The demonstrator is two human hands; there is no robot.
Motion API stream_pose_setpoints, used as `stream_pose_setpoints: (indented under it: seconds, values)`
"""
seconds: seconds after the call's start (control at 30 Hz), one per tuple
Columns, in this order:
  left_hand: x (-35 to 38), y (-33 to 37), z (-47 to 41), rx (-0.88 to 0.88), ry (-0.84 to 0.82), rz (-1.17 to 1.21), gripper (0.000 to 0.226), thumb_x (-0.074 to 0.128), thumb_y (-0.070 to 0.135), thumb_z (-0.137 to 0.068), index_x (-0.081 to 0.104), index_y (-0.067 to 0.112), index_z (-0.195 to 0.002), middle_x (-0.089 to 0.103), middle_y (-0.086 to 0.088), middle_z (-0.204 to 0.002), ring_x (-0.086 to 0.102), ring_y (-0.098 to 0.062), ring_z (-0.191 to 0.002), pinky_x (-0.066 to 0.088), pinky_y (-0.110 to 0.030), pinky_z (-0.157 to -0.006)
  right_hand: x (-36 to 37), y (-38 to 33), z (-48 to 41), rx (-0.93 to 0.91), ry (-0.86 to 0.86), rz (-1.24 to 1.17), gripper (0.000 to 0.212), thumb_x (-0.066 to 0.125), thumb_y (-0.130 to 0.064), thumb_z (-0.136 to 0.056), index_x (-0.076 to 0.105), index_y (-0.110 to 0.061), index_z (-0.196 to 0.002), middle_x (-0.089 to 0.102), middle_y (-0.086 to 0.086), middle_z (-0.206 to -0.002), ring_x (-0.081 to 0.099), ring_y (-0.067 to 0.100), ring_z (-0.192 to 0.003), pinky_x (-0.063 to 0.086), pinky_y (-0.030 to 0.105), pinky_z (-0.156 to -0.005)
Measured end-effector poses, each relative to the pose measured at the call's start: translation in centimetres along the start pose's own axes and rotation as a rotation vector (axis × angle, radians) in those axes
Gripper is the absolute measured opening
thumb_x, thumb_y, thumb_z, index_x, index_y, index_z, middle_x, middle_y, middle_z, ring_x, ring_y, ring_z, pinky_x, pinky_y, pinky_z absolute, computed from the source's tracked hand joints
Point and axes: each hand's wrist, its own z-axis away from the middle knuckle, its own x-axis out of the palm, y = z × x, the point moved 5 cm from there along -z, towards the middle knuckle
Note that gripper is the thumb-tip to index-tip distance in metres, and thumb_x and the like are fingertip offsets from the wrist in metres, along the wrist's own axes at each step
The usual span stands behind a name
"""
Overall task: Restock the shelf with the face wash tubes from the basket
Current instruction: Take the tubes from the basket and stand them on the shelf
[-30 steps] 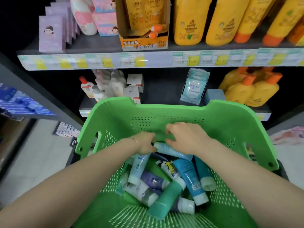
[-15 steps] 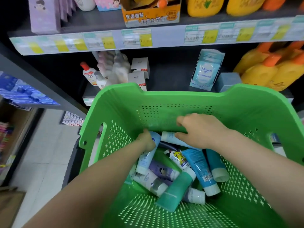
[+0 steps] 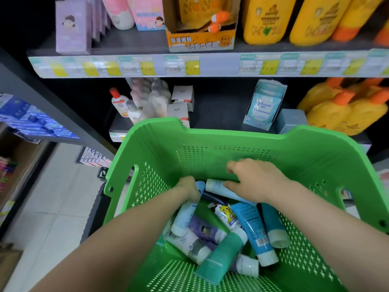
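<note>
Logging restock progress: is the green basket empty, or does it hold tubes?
Not empty. Several tubes lie piled on the floor of the green basket; left hand and right hand each touch one.

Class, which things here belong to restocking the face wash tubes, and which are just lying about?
Job: green basket; left hand gripping a white tube; right hand holding a pale blue tube; teal tube; lower shelf.
Lying about: yellow bottles; purple boxes; sachet pack; orange display box.

Bare lower shelf [image 3: 221, 115] opens between white boxes [image 3: 180, 110] and sachet box [image 3: 264, 106].
</note>
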Motion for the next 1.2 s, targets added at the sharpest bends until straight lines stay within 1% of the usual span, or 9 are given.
stream_pose_setpoints:
  seconds: [0.2, 0.4, 0.6, 0.73, 0.83, 0.9, 1.03, 1.1, 1.2]
  values:
    - [-4.1, 1.3, 1.7, 0.017, -0.049, 0.076, 0.058, 0.08, 0.007, -0.075, 0.051, -0.002, -0.125, 0.058, -0.017, -0.12, 0.065, -0.031, -0.099, 0.058, -0.039, -0.085, -0.3, -0.2, -0.1, -0.004, 0.012, -0.04, 0.041, 0.048, -0.051, -0.093, 0.052, -0.021, -0.121, 0.062, 0.006, -0.114, 0.062, 0.029, -0.098, 0.053, 0.04, -0.079]
    - [-4.8, 3.1, 5.1, 0.168, -0.148, 0.038, 0.077, 0.073, -0.002, -0.078, 0.037, 0.011, -0.145, 0.048, -0.013, -0.137, 0.058, -0.035, -0.11, 0.058, -0.042, -0.085, 0.1, 0.4, -0.2, 0.034, -0.019, -0.042, 0.039, 0.05, -0.044, -0.093, 0.052, -0.02, -0.123, 0.062, 0.006, -0.117, 0.061, 0.028, -0.1, 0.053, 0.04, -0.081]
    - [-7.9, 4.7, 7.9, 0.318, -0.062, -0.025, 0.065, 0.073, 0.0, -0.078, 0.049, 0.015, -0.136, 0.054, -0.012, -0.125, 0.064, -0.033, -0.094, 0.049, -0.023, -0.046, 1.0, 1.0, -0.3, 0.083, -0.1, -0.136, 0.042, 0.062, -0.03, -0.085, 0.052, -0.019, -0.125, 0.061, 0.006, -0.114, 0.062, 0.025, -0.093, 0.05, 0.032, -0.074]
    - [-10.7, 5.1, 9.4, 0.394, -0.004, 0.047, 0.049, 0.076, 0.001, -0.074, 0.055, 0.018, -0.115, 0.058, -0.011, -0.107, 0.062, -0.03, -0.079, 0.047, -0.024, -0.041, 1.0, 0.8, -0.3, 0.05, -0.106, -0.39, 0.062, 0.074, -0.031, -0.08, 0.043, -0.018, -0.132, 0.057, 0.003, -0.111, 0.055, 0.019, -0.084, 0.047, 0.029, -0.071]
    - [-12.2, 5.4, 10.8, 0.468, 0.033, 0.188, 0.04, 0.076, 0.0, -0.074, 0.052, 0.019, -0.1, 0.057, -0.006, -0.096, 0.058, -0.022, -0.07, 0.054, -0.029, -0.049, 0.4, 0.2, -0.2, -0.015, -0.05, -0.538, 0.071, 0.076, -0.035, -0.08, 0.036, -0.023, -0.137, 0.058, 0.002, -0.113, 0.059, 0.018, -0.096, 0.051, 0.034, -0.086]
    - [-13.1, 5.6, 12.0, 0.53, 0.048, 0.295, 0.035, 0.075, -0.003, -0.075, 0.054, 0.016, -0.097, 0.056, -0.002, -0.088, 0.056, -0.014, -0.063, 0.055, -0.031, -0.056, -0.2, -0.2, -0.2, -0.063, -0.004, -0.62, 0.074, 0.075, -0.037, -0.081, 0.033, -0.03, -0.141, 0.059, -0.002, -0.114, 0.059, 0.015, -0.096, 0.05, 0.031, -0.085]
    - [-15.2, 5.6, 14.1, 0.611, 0.063, 0.474, 0.032, 0.071, -0.006, -0.078, 0.054, 0.016, -0.093, 0.056, 0.002, -0.08, 0.053, -0.001, -0.051, 0.046, -0.018, -0.051, -2.1, -0.6, -0.2, -0.123, 0.089, -0.736, 0.054, 0.073, -0.029, -0.085, 0.045, -0.031, -0.131, 0.062, -0.01, -0.116, 0.06, 0.011, -0.096, 0.049, 0.031, -0.089]
    - [-16.1, 5.5, 15.0, 0.639, 0.072, 0.55, 0.034, 0.072, -0.007, -0.078, 0.051, 0.016, -0.092, 0.058, 0.001, -0.08, 0.056, -0.003, -0.055, 0.048, -0.019, -0.053, -3.4, -0.5, 0.0, -0.136, 0.139, -0.784, 0.044, 0.073, -0.024, -0.085, 0.049, -0.032, -0.122, 0.063, -0.008, -0.116, 0.06, 0.015, -0.1, 0.049, 0.033, -0.092]
    - [-17.5, 5.4, 16.2, 0.699, 0.118, 0.679, 0.037, 0.075, -0.004, -0.077, 0.049, 0.015, -0.096, 0.065, -0.005, -0.09, 0.064, -0.011, -0.074, 0.056, -0.026, -0.07, -5.8, -0.3, 0.4, -0.161, 0.2, -0.812, 0.042, 0.072, -0.022, -0.086, 0.049, -0.034, -0.119, 0.063, -0.006, -0.119, 0.059, 0.017, -0.109, 0.048, 0.036, -0.095]
